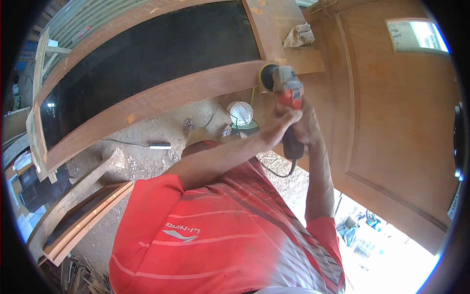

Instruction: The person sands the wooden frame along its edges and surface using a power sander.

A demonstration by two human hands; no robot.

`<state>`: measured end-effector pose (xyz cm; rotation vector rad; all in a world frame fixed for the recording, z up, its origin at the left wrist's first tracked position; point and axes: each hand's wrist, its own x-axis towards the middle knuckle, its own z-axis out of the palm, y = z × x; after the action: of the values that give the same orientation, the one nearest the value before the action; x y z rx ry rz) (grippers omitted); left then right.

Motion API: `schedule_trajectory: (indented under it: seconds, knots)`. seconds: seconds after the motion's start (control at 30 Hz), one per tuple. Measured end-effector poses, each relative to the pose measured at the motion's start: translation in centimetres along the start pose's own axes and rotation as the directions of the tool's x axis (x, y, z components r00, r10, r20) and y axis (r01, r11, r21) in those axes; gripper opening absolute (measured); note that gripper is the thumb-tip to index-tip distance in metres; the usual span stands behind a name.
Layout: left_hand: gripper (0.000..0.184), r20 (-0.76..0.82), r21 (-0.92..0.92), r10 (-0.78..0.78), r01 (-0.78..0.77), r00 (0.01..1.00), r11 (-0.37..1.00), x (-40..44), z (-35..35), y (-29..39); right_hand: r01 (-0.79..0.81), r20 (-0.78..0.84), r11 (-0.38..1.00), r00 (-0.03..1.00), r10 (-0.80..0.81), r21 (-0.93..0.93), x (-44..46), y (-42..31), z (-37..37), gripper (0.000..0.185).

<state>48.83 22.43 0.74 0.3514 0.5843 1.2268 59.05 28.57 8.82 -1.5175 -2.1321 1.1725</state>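
A red and grey angle grinder (292, 94) with a dark rear body is gripped in both my hands. My left hand (288, 116) is closed over the red section just behind the grinder's head. Next to it, my right hand (304, 125) wraps around the body from the right side. The round black disc with a yellow rim (267, 77) is at the edge of a brown wooden frame (166, 95), near its corner; whether it presses on the wood I cannot tell. A dark panel (152, 51) fills that frame. From the grinder's rear end, a cord (293, 169) curves down.
A large wooden door (401, 112) with a small window stands at right. A crumpled cloth (299, 35) lies on wood beyond the grinder. Below are a white bucket (240, 113), a cable (125, 142) on the dirt floor and a narrow wooden frame (88, 220) at left.
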Motion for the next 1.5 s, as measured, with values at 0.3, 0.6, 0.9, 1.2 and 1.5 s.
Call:
schedule_trajectory:
  seconds: [0.3, 0.6, 0.9, 1.2, 1.5]
  knots:
    - [0.064, -0.142, 0.120, 0.127, -0.110, 0.982, 0.987, 7.4, 1.9, 3.9, 0.004, -0.053, 1.000, 0.999, -0.004, -0.005, 7.5, 1.0, -2.7, 0.043]
    - [0.049, -0.129, 0.083, 0.200, -0.191, 0.971, 0.978, 8.6, 2.4, 4.8, 0.092, 0.003, 0.995, 0.996, -0.092, -0.031, 10.5, 3.1, -3.7, 0.042]
    - [0.047, -0.119, -0.051, 0.074, -0.081, 0.990, 0.995, 6.8, 3.5, 3.4, 0.007, 0.087, 1.000, 0.996, -0.007, 0.003, 7.7, 2.0, -4.4, 0.043]
    - [0.041, -0.100, 0.008, 0.201, -0.201, 0.975, 0.980, 6.1, 5.2, 1.1, -0.030, 0.057, 0.999, 0.998, 0.029, 0.015, 4.9, 3.1, -5.0, 0.043]
    - [0.062, -0.057, 0.058, 0.134, -0.131, 0.989, 0.990, 4.7, 4.5, 2.2, 0.002, 0.073, 0.999, 0.997, -0.006, 0.055, 4.3, 1.4, -4.4, 0.047]
